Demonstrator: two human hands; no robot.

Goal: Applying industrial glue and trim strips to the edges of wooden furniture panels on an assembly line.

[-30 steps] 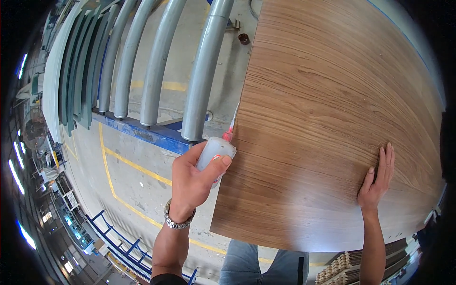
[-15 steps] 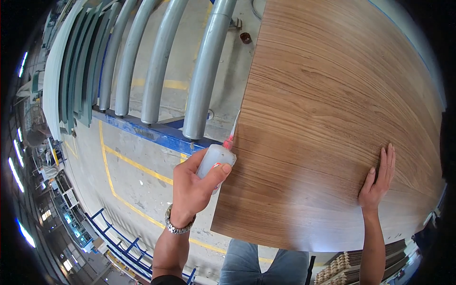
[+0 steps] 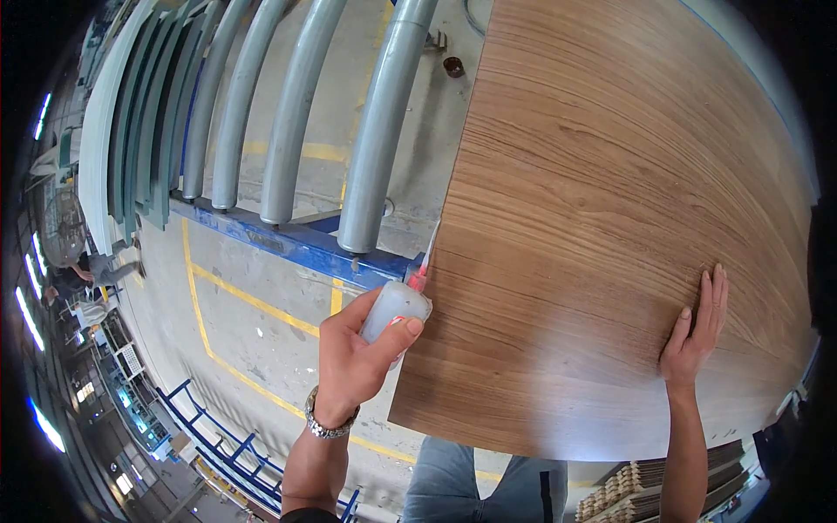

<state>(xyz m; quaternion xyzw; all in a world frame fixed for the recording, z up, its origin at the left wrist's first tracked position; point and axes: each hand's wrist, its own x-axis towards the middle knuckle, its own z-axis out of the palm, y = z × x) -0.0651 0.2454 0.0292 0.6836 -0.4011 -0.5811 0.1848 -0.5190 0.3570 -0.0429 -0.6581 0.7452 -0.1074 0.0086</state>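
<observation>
A large wood-grain panel [image 3: 558,261] fills the middle and right of the view. My left hand [image 3: 356,353] is wrapped round a translucent white squeeze bottle [image 3: 395,307], with the thumb pressed on its side. The bottle's red neck [image 3: 418,278] and thin pale nozzle [image 3: 431,244] tilt up along the panel's left edge. From here I cannot tell whether the nozzle tip touches that edge or whether anything comes out. My right hand [image 3: 694,336] lies flat on the panel's right part, fingers stretched and holding nothing.
Grey rollers [image 3: 375,148] on a blue frame [image 3: 288,248] run along the panel's left. Long green and white strips [image 3: 139,122] lie at the rollers' far left. Stacked boards [image 3: 649,488] sit below the panel near my legs. A person [image 3: 96,268] is at the far left.
My left hand and the bottle have shifted slightly toward me along the panel's edge. A person has come into view at the far left. My right hand stays put.
</observation>
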